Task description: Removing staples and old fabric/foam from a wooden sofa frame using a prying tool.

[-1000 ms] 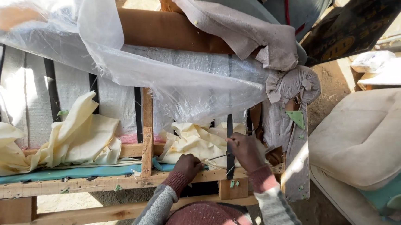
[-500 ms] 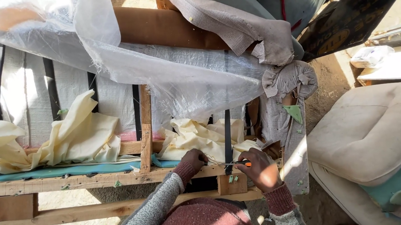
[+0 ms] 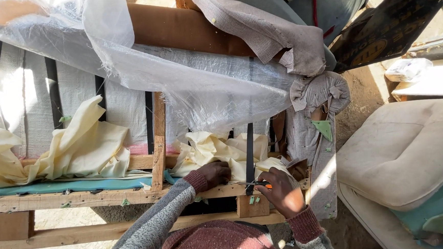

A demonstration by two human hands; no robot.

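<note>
Along the near wooden rail point(image 3: 82, 198) of a stripped sofa frame, seen from above, the person's two hands work close together just right of the middle. Left hand point(image 3: 215, 173) lies curled and pressing on bunched cream fabric point(image 3: 208, 151) where it spills over the rail; its fingers look folded shut on the cloth, though the grip itself is hidden beneath the knuckles. Right hand point(image 3: 282, 192) is closed around a small tool with an orange handle point(image 3: 268, 185), whose thin metal tip reaches left toward the black webbing strap point(image 3: 249, 153) crossing the rail. Only a sliver of the tool shows, so its kind cannot be told. As a judgement, the tip points toward the left hand, which is near; a slip off the hard wood could drive it into those fingers, or tear the loose cloth. Clear plastic sheeting point(image 3: 177, 76) hangs just beyond and could snag or slide down over the work. A second heap of cream cloth point(image 3: 79, 148) lies to the left on the rail, well apart from the hands. No box, bin or tray is visible; the open frame itself holds the loose cloth, between its upright wooden post point(image 3: 157, 144) and the grey upholstered arm point(image 3: 314, 134). To the right, a pale seat cushion point(image 3: 407, 149) rests on the dirt ground.
</note>
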